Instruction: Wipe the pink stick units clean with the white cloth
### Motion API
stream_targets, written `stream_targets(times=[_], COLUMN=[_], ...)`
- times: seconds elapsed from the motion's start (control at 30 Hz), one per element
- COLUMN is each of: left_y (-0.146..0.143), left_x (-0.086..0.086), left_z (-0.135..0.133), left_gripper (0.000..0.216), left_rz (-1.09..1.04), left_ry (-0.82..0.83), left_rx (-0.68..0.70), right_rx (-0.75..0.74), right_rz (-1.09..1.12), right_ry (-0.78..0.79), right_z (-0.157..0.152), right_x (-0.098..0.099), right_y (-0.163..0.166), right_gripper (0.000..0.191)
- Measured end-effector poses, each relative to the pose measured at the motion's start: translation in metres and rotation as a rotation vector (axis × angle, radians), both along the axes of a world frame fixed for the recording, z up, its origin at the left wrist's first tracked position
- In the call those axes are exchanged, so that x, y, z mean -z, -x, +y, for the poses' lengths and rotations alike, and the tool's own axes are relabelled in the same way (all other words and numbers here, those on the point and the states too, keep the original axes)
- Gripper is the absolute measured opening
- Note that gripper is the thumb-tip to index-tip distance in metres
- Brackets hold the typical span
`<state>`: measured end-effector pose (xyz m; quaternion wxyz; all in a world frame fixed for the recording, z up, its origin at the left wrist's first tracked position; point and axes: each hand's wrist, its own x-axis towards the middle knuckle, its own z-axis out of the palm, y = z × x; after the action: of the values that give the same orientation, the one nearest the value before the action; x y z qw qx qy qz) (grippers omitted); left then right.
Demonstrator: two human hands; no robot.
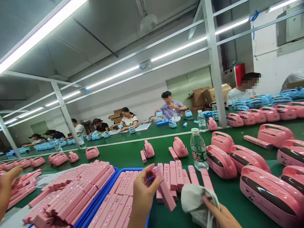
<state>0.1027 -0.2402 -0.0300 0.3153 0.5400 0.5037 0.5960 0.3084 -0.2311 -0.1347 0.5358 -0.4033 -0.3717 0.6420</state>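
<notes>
At the far left edge another person's hand (8, 186) reaches in over a loose heap of pink bars (22, 186). Next to it a blue tray (111, 182) holds rows of the same pink bars, stacked flat and close together. Right of the tray's middle, the left hand (142, 193) is raised above the green table (128, 152), its fingers closed narrowly on the upper end of a single pink bar (165, 190); the bar slants down and to the right from the fingertips, clear of the table. Behind it more pink bars (177, 174) lie side by side. Just right of the held bar's lower end, the right hand (220, 215) grips a grey cloth (196, 202), bunched and close to the bar; I cannot tell if they touch. A water bottle (199, 148) stands upright behind the cloth. Pink cases (266, 190) with handles crowd the table's right side.
</notes>
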Motion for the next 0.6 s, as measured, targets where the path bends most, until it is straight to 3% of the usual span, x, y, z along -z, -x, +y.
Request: stream_targets(times=[0.13, 0.27, 0.4, 0.6], left_y=[-0.052, -0.075, -0.074, -0.075], left_x=[0.027, 0.054, 0.065, 0.063], left_z=[0.008, 0.017, 0.014, 0.002], left_gripper=[0.045, 0.051, 0.048, 0.039], left_rz=[-0.394, -0.643, -0.744, -0.7], left_ry=[0.046, 0.078, 0.111, 0.234], left_rx=[0.274, 0.331, 0.382, 0.518], right_rx=[0.023, -0.047, -0.12, -0.172], right_rz=[0.124, 0.121, 0.145, -0.225], right_ry=[0.027, -0.08, -0.131, -0.28], right_z=[-0.005, -0.022, -0.028, -0.023], right_x=[-0.016, -0.03, -0.033, -0.038], right_y=[0.001, 0.009, 0.017, 0.016], right_gripper=[0.044, 0.052, 0.048, 0.042])
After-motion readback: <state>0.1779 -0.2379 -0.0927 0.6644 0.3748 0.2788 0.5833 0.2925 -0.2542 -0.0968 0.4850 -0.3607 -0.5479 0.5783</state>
